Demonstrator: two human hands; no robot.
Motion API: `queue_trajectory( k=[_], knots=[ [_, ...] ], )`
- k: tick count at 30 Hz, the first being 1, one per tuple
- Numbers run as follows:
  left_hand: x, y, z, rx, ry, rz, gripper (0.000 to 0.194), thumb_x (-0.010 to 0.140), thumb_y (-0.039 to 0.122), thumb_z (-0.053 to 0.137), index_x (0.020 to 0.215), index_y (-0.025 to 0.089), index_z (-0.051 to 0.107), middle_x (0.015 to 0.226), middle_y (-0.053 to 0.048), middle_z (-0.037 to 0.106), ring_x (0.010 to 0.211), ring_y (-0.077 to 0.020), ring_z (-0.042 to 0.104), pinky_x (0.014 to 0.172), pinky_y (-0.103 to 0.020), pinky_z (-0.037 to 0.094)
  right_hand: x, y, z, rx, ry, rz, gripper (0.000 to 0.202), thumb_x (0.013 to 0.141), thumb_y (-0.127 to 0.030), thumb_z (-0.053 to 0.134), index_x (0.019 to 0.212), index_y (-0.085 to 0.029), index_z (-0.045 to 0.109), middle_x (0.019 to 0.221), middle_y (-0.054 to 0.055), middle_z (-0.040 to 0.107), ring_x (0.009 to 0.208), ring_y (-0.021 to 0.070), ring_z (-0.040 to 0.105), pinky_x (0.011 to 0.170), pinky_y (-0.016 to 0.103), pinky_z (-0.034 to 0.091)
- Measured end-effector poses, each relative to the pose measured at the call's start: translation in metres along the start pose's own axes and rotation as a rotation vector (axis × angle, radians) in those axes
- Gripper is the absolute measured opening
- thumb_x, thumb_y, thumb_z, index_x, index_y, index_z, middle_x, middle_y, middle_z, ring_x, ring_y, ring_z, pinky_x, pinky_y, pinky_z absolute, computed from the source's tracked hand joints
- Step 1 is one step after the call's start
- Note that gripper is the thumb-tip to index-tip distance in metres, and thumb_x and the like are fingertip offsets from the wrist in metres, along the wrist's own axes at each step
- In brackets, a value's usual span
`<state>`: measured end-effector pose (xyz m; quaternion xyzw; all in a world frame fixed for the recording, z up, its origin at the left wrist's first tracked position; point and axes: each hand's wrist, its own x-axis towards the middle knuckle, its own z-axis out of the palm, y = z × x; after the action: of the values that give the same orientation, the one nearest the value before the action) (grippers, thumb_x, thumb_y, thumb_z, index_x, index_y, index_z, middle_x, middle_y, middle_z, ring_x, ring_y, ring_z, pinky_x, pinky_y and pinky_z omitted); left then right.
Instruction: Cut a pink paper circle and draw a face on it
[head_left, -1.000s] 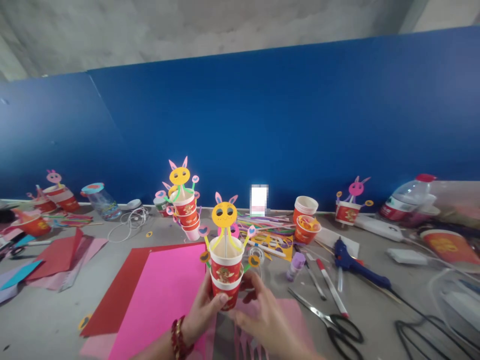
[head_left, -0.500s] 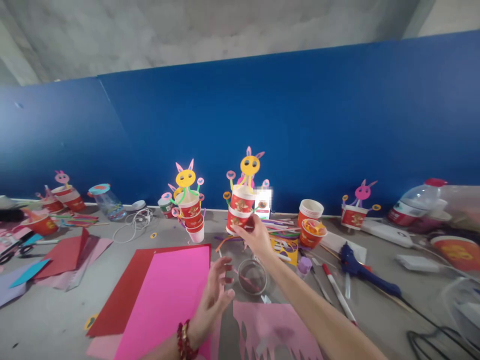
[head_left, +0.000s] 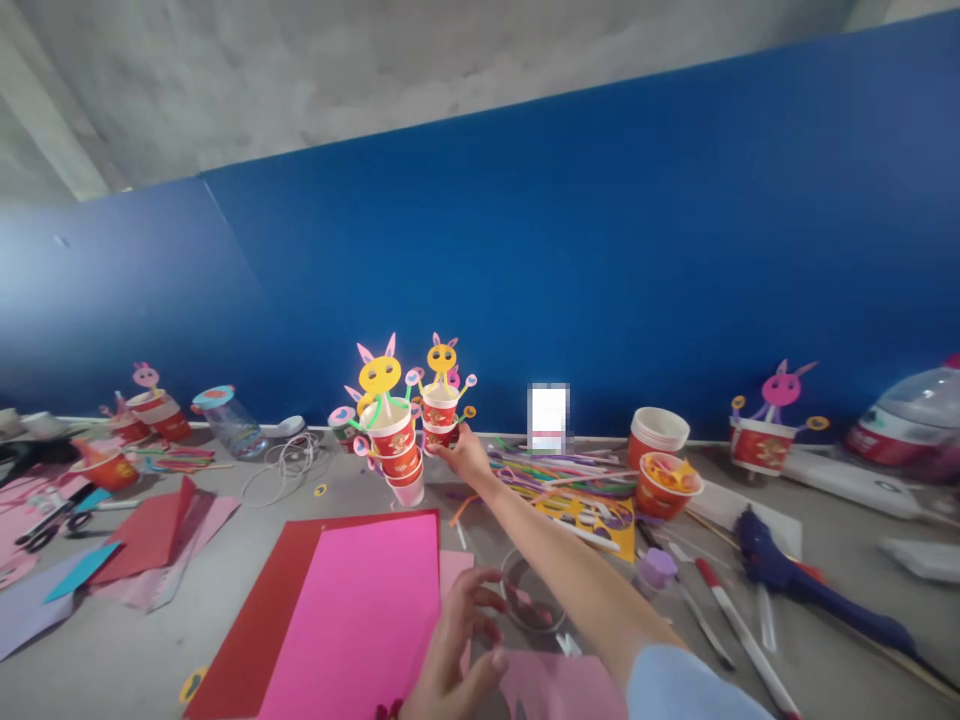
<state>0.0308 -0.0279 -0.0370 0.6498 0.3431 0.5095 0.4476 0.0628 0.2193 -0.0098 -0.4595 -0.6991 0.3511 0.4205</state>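
Note:
My right hand (head_left: 463, 455) reaches far forward, its fingers closed on the lower part of a small stack of red paper cups (head_left: 439, 410). A yellow paper rabbit face (head_left: 442, 358) rises from the top cup, with thin arms ending in round paper pieces. Just left of it stands another stack of red cups (head_left: 394, 445), topped by a yellow rabbit face (head_left: 380, 375) with pink ears. My left hand (head_left: 465, 640) hovers low in front, fingers apart and curled, holding nothing. It is between the bright pink paper (head_left: 360, 610) and a round clear container (head_left: 525, 600).
Pipe cleaners (head_left: 562, 468) lie at the back beside a cup of orange scraps (head_left: 664, 490). To the right are a blue glue gun (head_left: 795, 575), a red-capped marker (head_left: 739, 625) and a cup with a pink rabbit (head_left: 765, 440). Scissors (head_left: 56, 520) and coloured paper (head_left: 142, 540) lie left.
My right hand has carried the cup stack left and farther back, beside the other rabbit stack. My left hand stays low in front. The view has turned slightly.

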Motion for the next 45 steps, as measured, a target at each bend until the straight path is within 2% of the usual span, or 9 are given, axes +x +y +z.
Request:
queue_trajectory(
  k=[6, 13, 20, 28, 35, 41, 45],
  knots=[
    [0.005, 0.014, 0.001, -0.045, -0.007, -0.049, 0.059, 0.091, 0.056, 0.051, 0.137, 0.023, 0.035, 0.121, -0.016, 0.050, 0.103, -0.0263, 0.054, 0.077, -0.035, 0.046, 0.006, 0.008, 0.009, -0.031, -0.054, -0.064, 0.043, 0.069, -0.039, 0.079, 0.101, -0.021, 0.056, 0.100, 0.006, 0.071, 0.092, 0.0236, 0.067, 0.075, 0.031, 0.049],
    [0.006, 0.025, 0.003, -0.080, -0.015, -0.039, 0.056, 0.090, 0.052, 0.057, 0.135, 0.025, 0.038, 0.123, -0.015, 0.052, 0.100, -0.0246, 0.057, 0.077, -0.034, 0.047, 0.008, 0.017, 0.013, -0.115, -0.107, -0.078, 0.042, 0.072, -0.043, 0.076, 0.100, -0.021, 0.055, 0.097, 0.007, 0.069, 0.088, 0.0245, 0.066, 0.071, 0.031, 0.047],
    [0.005, 0.020, 0.000, -0.066, -0.042, -0.015, 0.054, 0.090, 0.053, 0.056, 0.134, 0.027, 0.039, 0.126, -0.016, 0.047, 0.097, -0.0247, 0.059, 0.073, -0.034, 0.048, 0.009, 0.016, 0.026, -0.165, -0.103, -0.080, 0.043, 0.071, -0.038, 0.077, 0.103, -0.020, 0.054, 0.098, 0.007, 0.069, 0.091, 0.0248, 0.066, 0.073, 0.031, 0.047],
    [0.006, 0.016, 0.002, -0.085, -0.048, -0.016, 0.057, 0.088, 0.057, 0.056, 0.133, 0.026, 0.041, 0.126, -0.015, 0.046, 0.091, -0.0226, 0.061, 0.069, -0.032, 0.048, 0.011, 0.013, 0.034, -0.180, -0.123, -0.099, 0.044, 0.073, -0.040, 0.074, 0.107, -0.019, 0.055, 0.099, 0.008, 0.069, 0.089, 0.0244, 0.066, 0.071, 0.030, 0.048],
    [0.006, 0.013, 0.002, -0.097, -0.057, -0.049, 0.059, 0.088, 0.057, 0.057, 0.134, 0.025, 0.040, 0.124, -0.016, 0.044, 0.087, -0.0213, 0.061, 0.065, -0.030, 0.047, 0.009, 0.010, 0.031, -0.202, -0.117, -0.111, 0.044, 0.073, -0.037, 0.075, 0.109, -0.019, 0.055, 0.106, 0.011, 0.068, 0.098, 0.0271, 0.065, 0.078, 0.032, 0.048],
    [0.006, 0.014, 0.002, -0.087, -0.054, -0.052, 0.055, 0.088, 0.055, 0.057, 0.132, 0.025, 0.044, 0.124, -0.015, 0.047, 0.083, -0.0195, 0.062, 0.064, -0.029, 0.047, 0.011, 0.014, 0.025, -0.198, -0.134, -0.096, 0.048, 0.070, -0.038, 0.077, 0.110, -0.021, 0.055, 0.104, 0.007, 0.069, 0.093, 0.0249, 0.065, 0.076, 0.031, 0.048],
    [0.007, 0.014, 0.002, -0.062, -0.060, -0.048, 0.053, 0.089, 0.053, 0.057, 0.131, 0.024, 0.046, 0.124, -0.015, 0.049, 0.080, -0.0181, 0.062, 0.065, -0.029, 0.048, 0.011, 0.017, 0.023, -0.197, -0.142, -0.097, 0.048, 0.071, -0.039, 0.076, 0.110, -0.019, 0.056, 0.103, 0.008, 0.069, 0.092, 0.0253, 0.065, 0.076, 0.032, 0.049]
  ],
)
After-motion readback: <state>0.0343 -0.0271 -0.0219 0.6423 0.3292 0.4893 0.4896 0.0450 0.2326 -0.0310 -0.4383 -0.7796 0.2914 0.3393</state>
